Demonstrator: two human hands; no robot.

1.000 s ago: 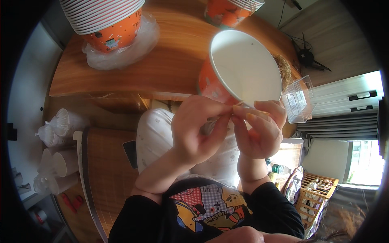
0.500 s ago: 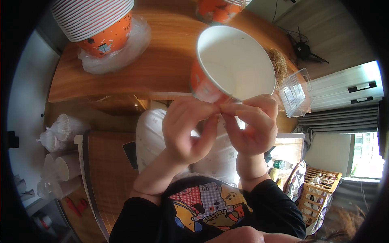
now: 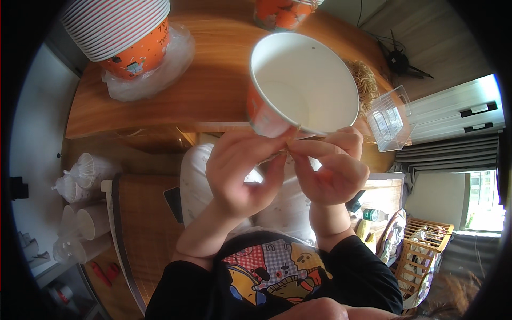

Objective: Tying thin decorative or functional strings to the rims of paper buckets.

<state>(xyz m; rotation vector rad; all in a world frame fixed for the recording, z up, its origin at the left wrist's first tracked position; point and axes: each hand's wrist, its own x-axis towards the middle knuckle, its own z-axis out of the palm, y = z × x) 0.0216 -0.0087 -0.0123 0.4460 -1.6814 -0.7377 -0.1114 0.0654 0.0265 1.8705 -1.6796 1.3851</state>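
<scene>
A large orange paper bucket (image 3: 266, 114) with a white inside stands at the table's front edge, its mouth tipped toward me. A small dark hole shows in its far inner wall. Just below the near rim, my left hand (image 3: 237, 168) and my right hand (image 3: 333, 168) meet fingertip to fingertip. Both are closed in a pinch on a thin tan cord (image 3: 278, 155), mostly hidden by the fingers. A bit of it seems to rise by the rim. Behind the bucket to the right lies a heap of similar tan cords (image 3: 364, 82).
A stack of orange buckets (image 3: 136, 58) sits on clear plastic wrap at the table's left. More orange buckets (image 3: 282, 13) stand at the back. A clear plastic box (image 3: 389, 120) is at the right edge, near a black router (image 3: 397, 58). White bagged tubs (image 3: 88, 224) stand on the left.
My hands stay together at the rim, the fingers shifting slightly. More of the tan cord shows between them now. The whole view has moved a little.
</scene>
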